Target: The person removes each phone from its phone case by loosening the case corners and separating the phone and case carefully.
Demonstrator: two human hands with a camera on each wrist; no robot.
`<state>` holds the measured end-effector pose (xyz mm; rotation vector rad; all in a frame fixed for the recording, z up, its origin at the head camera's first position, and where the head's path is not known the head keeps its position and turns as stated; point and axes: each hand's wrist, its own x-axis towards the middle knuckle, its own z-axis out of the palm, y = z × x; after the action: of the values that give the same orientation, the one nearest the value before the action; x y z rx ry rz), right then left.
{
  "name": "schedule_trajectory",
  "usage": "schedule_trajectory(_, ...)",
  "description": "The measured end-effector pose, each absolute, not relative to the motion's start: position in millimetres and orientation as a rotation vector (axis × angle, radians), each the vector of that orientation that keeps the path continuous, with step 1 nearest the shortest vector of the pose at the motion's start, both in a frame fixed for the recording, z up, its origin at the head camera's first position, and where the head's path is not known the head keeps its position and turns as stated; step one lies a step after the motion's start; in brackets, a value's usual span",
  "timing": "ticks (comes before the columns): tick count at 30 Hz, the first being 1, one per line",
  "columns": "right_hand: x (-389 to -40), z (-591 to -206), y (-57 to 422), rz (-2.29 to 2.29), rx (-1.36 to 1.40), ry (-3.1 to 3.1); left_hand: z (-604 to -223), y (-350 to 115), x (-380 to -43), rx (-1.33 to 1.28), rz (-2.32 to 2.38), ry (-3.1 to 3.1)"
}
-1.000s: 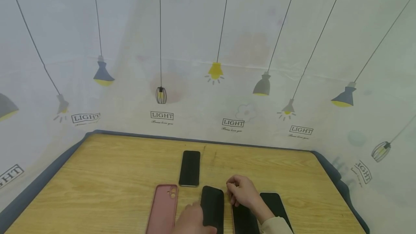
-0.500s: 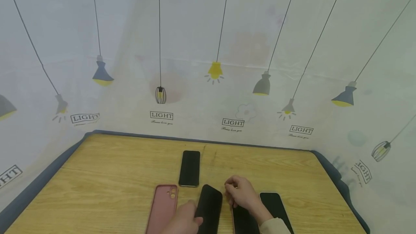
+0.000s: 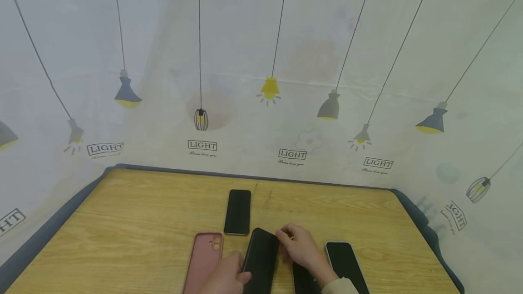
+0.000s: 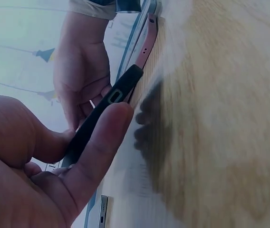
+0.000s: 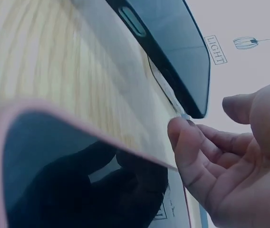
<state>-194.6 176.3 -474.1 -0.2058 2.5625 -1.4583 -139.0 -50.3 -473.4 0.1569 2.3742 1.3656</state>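
My left hand (image 3: 226, 273) grips a phone (image 3: 261, 260) in a black case, thumb on one face and fingers behind, in the left wrist view too. The phone is tilted, its far end raised off the table, with a slot in the case edge (image 4: 115, 96). My right hand (image 3: 300, 245) is at the phone's far right corner. In the right wrist view its curled index fingertip (image 5: 178, 126) is right at that corner, while the thumb (image 5: 239, 108) stands apart. Beneath the right forearm lies a phone (image 3: 303, 279) in a pink case, partly hidden.
An empty pink phone case (image 3: 203, 257) lies left of the held phone. Another phone (image 3: 238, 212) lies farther back, and a light-edged phone (image 3: 347, 264) lies at the right. The wooden table (image 3: 143, 221) meets a lamp-patterned curtain (image 3: 237, 58).
My left hand has shifted left and turned the black-cased phone, raising its far end. The right hand has moved left to the phone's corner.
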Motion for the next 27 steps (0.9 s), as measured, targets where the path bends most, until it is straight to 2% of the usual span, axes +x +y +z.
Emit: schedule_trajectory(27,-188,-463,161,-1.795,-0.201,2.289,-477,-68,-143,0.367,1.592,2.200)
